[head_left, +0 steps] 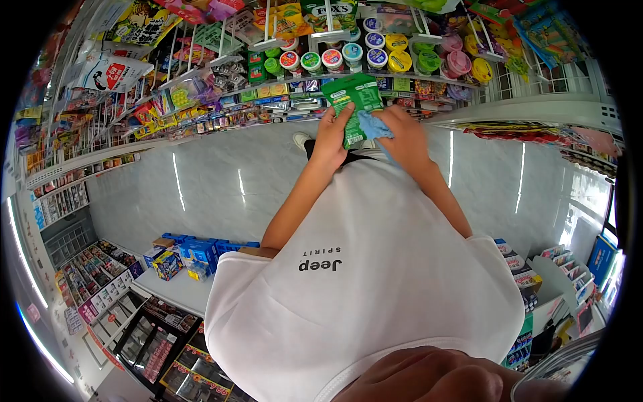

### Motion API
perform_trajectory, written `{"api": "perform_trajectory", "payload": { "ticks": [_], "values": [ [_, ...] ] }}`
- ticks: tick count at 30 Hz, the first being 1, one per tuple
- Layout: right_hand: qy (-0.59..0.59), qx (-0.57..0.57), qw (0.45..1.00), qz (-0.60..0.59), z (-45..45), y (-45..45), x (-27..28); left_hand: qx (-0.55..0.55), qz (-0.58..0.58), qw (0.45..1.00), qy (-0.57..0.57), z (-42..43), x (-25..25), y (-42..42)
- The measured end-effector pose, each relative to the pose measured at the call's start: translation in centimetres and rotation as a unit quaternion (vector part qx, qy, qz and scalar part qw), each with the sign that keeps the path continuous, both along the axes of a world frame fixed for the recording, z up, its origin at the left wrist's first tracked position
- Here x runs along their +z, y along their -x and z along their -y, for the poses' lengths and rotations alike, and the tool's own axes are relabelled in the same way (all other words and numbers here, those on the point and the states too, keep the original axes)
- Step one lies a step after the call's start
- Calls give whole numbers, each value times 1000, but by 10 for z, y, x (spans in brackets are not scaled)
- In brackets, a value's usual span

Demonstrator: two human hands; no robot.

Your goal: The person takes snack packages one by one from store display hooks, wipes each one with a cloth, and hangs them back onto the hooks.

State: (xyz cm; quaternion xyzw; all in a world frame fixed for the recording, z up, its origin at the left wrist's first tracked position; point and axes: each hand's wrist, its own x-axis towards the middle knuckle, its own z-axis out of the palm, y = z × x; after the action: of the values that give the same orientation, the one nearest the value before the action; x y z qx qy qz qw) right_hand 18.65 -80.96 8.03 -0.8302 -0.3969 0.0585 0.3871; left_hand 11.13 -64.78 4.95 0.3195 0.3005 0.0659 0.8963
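A green candy bag (360, 96) with a white barcode panel is in front of my body, just short of the shelf. My left hand (330, 136) grips its left side, thumb lying across the front. In my right hand (406, 137) is a crumpled blue cloth (374, 125), pressed against the lower right of the bag. The fingers of my right hand are closed round the cloth and partly hidden by it. Beyond the bag stand several small round tubs (352, 52) with coloured lids in a row.
A long curved shelf (221, 127) holds packed sweets, with bags hanging on metal hooks (330, 35) above. Grey floor tiles (214, 181) lie below. Behind me, a white counter (177, 288) carries blue boxes (199, 251); more goods stand at the right.
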Motion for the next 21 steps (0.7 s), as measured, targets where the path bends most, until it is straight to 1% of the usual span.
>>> {"api": "perform_trajectory", "payload": {
  "ticks": [3, 9, 12, 15, 18, 21],
  "values": [
    [-20, 24, 999, 9, 0, 1, -4, 16, -3, 1000, 6, -3, -4, 0],
    [-48, -72, 996, 5, 3, -10, -8, 13, 2, 1000, 20, -2, 0, -1],
    [-20, -60, 998, 5, 5, -11, -5, 6, -3, 1000, 14, -2, -3, -1],
    [-8, -19, 999, 36, 2, -3, -2, -1, -6, 1000, 21, -2, 2, -1],
    [-33, 5, 999, 2, -1, 0, -1, -6, -5, 999, 33, 1, 12, -1],
    [-49, -22, 999, -3, -2, -4, -6, -28, 12, 1000, 2, 2, 13, 0]
  ]
}}
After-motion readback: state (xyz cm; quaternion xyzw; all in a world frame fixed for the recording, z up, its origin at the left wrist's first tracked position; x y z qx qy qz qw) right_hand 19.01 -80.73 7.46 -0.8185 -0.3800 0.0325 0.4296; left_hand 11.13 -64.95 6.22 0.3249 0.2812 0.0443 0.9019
